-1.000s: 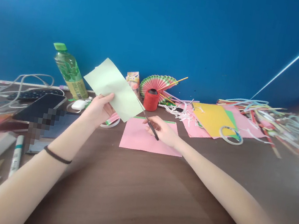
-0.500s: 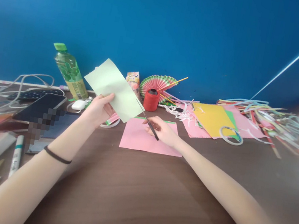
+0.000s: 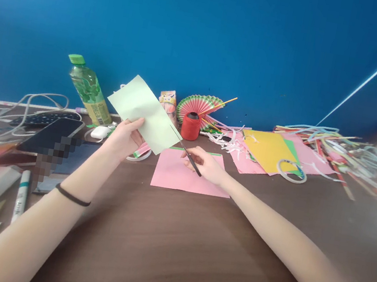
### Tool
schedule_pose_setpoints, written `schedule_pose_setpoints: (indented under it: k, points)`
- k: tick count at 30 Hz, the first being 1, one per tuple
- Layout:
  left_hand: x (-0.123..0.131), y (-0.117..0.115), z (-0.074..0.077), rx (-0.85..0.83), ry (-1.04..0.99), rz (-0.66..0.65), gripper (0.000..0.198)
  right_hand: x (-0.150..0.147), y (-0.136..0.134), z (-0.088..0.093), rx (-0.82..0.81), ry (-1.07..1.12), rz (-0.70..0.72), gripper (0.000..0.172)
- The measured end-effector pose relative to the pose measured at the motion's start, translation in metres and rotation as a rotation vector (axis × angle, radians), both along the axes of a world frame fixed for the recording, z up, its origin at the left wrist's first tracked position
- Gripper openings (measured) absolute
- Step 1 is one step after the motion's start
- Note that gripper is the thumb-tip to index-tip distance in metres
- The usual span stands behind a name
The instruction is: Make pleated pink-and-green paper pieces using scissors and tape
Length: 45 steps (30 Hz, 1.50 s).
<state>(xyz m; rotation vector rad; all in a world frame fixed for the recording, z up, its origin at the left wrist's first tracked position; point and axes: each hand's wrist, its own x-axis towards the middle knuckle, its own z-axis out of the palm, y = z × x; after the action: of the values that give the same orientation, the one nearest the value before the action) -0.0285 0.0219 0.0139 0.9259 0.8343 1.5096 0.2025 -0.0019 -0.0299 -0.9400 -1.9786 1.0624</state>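
My left hand point(image 3: 126, 137) grips a pale green sheet of paper point(image 3: 146, 111) by its lower edge, thumb on the front and fingers behind. The sheet is held tilted above the table. In my right hand point(image 3: 204, 164) is a pair of dark scissors point(image 3: 188, 153), fingers closed on the handles. Their blades point up and left and meet the sheet's right edge. Below the hands a pink sheet of paper point(image 3: 185, 179) lies flat, a green strip along its far edge. Behind it stand a red spool of thread point(image 3: 191, 128) and a pink-and-green folded paper fan point(image 3: 200, 104).
A green bottle point(image 3: 90, 89) leans at the back left, near a white earphone case point(image 3: 101, 132) and a dark phone point(image 3: 51, 135). A marker point(image 3: 21, 196) lies at the left. Yellow paper point(image 3: 263, 149), a tape roll point(image 3: 291, 171) and paper strips point(image 3: 340, 148) lie to the right.
Almost everything stays put. The pale green sheet and both hands have shifted very slightly right; the scissors remain at the sheet's right edge.
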Motion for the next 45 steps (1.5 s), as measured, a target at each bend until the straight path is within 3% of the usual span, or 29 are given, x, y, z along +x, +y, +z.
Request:
schedule_pose_setpoints:
  k: [45]
  points:
    - [0.0039, -0.0043, 0.0047, -0.023, -0.027, 0.035, 0.025, -0.0004, -0.0008, 0.0046, -0.045, 0.045, -0.004, 0.022]
